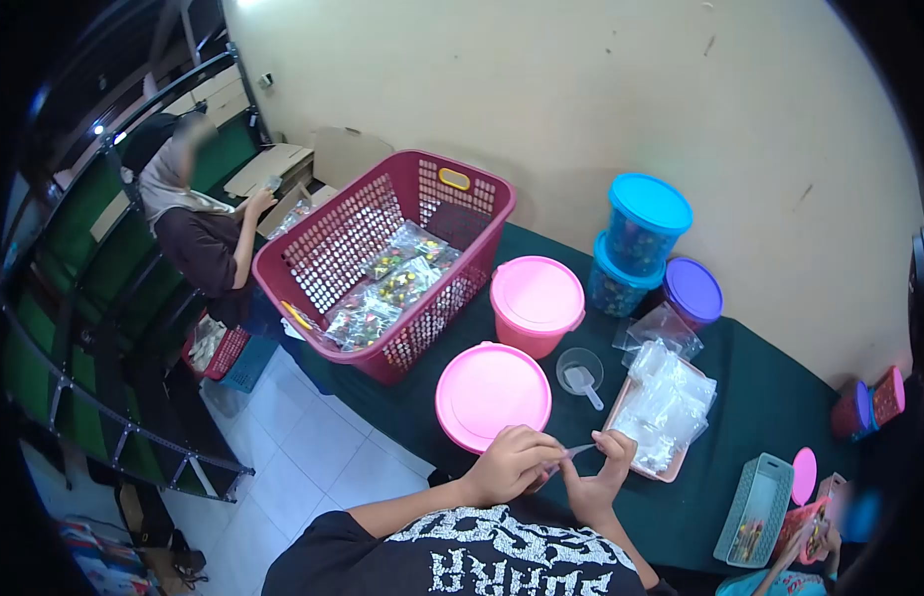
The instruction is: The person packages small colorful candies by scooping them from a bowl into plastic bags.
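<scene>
The left hand (512,465) and the right hand (599,475) are both pinching a small clear bag (579,450), one at each end. It is lying sideways between them, just beside the pink bucket (493,395), equally near to both hands.

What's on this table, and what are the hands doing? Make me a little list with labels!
Left hand: pinches one end of a small clear bag
Right hand: pinches the other end
In front: near pink tub, far pink tub, clear cup with a scoop
Tray: piled with clear bags
Red basket: holds filled packets
By the wall: stacked blue-lidded jars, purple-lidded jar
Table: dark green cloth
Far left: a person standing
</scene>
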Action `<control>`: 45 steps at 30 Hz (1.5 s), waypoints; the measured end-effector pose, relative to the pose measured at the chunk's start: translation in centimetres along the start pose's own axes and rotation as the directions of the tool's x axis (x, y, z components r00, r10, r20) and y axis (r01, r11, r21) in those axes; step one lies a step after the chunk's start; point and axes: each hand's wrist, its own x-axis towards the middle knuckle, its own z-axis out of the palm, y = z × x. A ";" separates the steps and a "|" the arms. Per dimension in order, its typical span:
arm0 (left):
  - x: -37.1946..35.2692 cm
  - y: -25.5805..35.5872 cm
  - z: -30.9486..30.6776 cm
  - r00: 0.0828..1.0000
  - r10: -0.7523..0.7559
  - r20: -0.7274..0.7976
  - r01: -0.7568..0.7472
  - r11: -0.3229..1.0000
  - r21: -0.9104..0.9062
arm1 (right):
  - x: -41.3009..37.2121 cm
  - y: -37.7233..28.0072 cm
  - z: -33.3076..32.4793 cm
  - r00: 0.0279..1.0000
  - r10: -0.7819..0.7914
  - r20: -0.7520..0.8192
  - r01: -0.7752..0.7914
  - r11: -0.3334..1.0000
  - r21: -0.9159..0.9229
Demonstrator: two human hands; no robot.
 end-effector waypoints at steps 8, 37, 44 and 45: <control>-0.4 -0.3 -0.7 0.994 -0.096 -0.056 0.097 0.995 0.014 | 0.0 0.4 -0.2 0.964 -0.085 0.253 0.086 0.996 0.006; 3.3 -6.1 -2.6 0.784 -0.595 -0.178 0.408 0.709 -0.575 | -0.9 2.9 5.4 0.496 0.360 0.790 -0.868 0.185 0.461; 0.5 -5.1 -1.3 0.685 -0.698 0.207 0.683 0.516 -0.517 | -0.2 2.6 5.1 0.508 0.663 0.550 -0.657 -0.115 0.745; 0.5 -5.1 -1.1 0.684 -0.698 0.211 0.685 0.516 -0.515 | -0.4 3.0 5.1 0.507 0.666 0.548 -0.655 -0.116 0.747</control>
